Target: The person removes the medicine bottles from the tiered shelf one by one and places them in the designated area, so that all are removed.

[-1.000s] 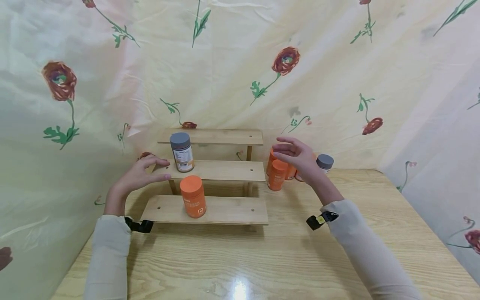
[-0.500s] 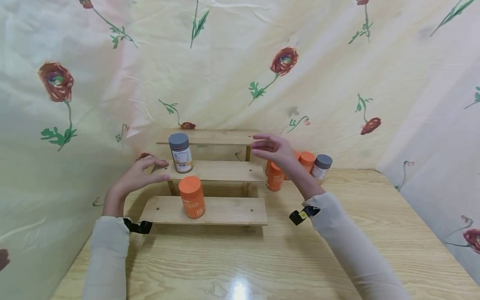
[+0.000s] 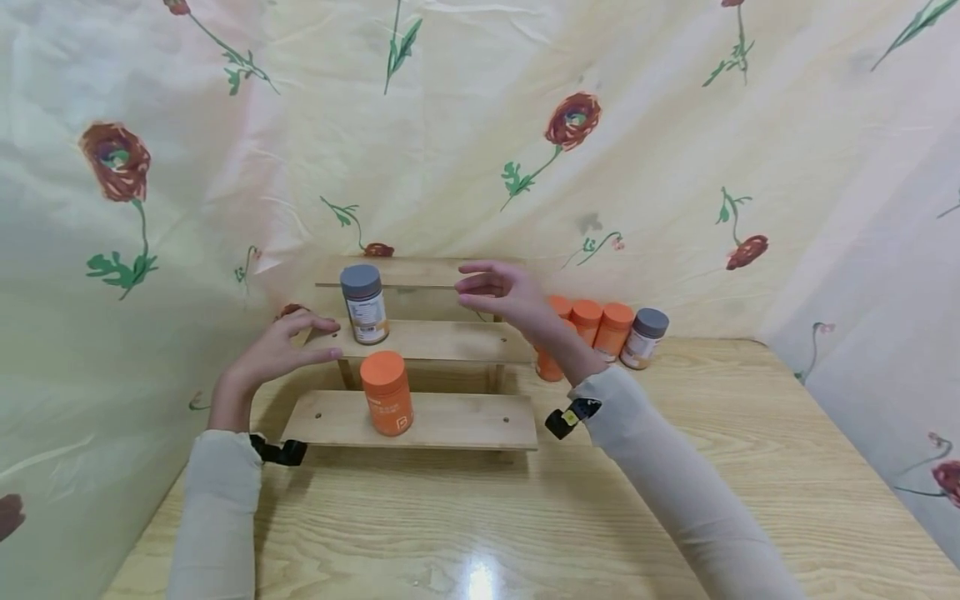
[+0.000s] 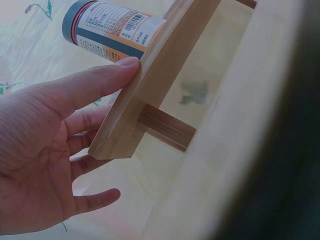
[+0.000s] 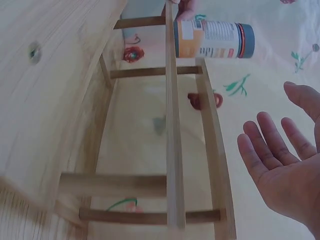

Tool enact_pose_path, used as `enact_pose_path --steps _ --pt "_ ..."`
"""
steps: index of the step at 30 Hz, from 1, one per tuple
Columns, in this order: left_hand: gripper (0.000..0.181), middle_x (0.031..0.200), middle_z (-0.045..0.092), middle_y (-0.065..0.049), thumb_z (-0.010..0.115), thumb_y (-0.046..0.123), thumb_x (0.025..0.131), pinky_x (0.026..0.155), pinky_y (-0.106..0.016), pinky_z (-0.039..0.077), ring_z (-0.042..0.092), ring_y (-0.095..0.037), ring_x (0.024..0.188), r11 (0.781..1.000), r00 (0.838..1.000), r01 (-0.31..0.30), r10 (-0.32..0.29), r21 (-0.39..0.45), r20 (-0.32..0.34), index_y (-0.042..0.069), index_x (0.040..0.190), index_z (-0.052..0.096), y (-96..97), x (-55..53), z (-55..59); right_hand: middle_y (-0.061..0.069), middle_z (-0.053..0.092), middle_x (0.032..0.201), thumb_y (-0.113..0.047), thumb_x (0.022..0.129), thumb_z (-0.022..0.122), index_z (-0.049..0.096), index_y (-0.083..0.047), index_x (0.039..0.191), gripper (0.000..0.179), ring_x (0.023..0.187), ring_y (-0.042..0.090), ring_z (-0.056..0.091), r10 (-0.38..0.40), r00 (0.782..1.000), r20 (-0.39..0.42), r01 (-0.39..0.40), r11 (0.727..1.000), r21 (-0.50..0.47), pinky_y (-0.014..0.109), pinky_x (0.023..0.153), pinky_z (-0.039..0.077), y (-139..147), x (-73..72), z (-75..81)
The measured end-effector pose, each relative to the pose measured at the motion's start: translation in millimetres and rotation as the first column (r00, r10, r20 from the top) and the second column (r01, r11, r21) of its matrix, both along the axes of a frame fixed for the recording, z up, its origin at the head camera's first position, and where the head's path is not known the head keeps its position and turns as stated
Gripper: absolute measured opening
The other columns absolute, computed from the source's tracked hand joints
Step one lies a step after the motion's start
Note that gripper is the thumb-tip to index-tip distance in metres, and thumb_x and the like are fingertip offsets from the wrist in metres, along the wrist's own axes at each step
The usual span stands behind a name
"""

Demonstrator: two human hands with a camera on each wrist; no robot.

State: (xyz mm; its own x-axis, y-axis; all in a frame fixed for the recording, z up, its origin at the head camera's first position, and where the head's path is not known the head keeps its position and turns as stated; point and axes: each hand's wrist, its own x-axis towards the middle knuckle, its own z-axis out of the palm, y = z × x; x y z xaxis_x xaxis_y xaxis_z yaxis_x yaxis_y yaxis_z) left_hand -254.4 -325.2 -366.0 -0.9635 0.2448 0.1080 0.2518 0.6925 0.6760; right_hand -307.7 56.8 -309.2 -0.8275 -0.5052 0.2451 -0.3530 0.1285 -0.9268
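A wooden three-tier shelf point(image 3: 465, 417) stands on the table. My left hand point(image 3: 281, 346) grips the left end of its middle board, thumb at the front edge and fingers behind. Close to that thumb, a grey-capped supplement bottle point(image 3: 366, 308) stands upright on the middle board; its label shows in the left wrist view point(image 4: 120, 27). An orange jar point(image 3: 387, 396) stands on the bottom board. My right hand point(image 3: 510, 300) hovers in front of the top board's right part, fingers loosely bent and holding nothing. In the right wrist view that hand point(image 5: 285, 165) is apart from the shelf.
Right of the shelf, several orange jars point(image 3: 613, 329) stand together against the backdrop, partly hidden by my right forearm. Another grey-capped bottle point(image 3: 643, 340) ends their row. A flowered cloth point(image 3: 450, 150) hangs behind the wood-grain table point(image 3: 600, 517).
My right hand has moved left, from over the orange jars to in front of the shelf. More of the jars now shows. The left hand stays at the middle board.
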Motion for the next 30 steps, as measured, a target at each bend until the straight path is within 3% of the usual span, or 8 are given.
enact_pose_path --steps 10,30 --pt "0.054 0.140 0.056 -0.016 0.078 0.038 0.091 0.110 -0.062 0.041 0.050 -0.035 0.129 1.000 1.000 0.007 -0.007 0.014 -0.002 0.007 0.133 0.065 -0.7 -1.9 -2.2 0.013 0.071 0.125 -0.012 0.093 0.075 0.060 -0.011 0.139 0.048 0.114 0.023 0.069 0.045 0.996 0.072 -0.043 0.999 -0.026 0.038 0.104 0.054 -32 -5.4 -3.1" --pt "0.055 0.140 0.056 -0.016 0.078 0.038 0.091 0.110 -0.062 0.040 0.049 -0.036 0.131 1.000 1.000 0.000 -0.001 0.020 0.009 0.006 0.133 0.064 0.5 -2.5 -1.3 0.020 0.070 0.123 -0.005 0.091 0.075 0.060 -0.005 0.137 0.048 0.111 0.025 0.069 0.077 0.995 0.071 -0.075 0.997 -0.025 0.035 0.097 0.057 -78 -13.0 -8.2"
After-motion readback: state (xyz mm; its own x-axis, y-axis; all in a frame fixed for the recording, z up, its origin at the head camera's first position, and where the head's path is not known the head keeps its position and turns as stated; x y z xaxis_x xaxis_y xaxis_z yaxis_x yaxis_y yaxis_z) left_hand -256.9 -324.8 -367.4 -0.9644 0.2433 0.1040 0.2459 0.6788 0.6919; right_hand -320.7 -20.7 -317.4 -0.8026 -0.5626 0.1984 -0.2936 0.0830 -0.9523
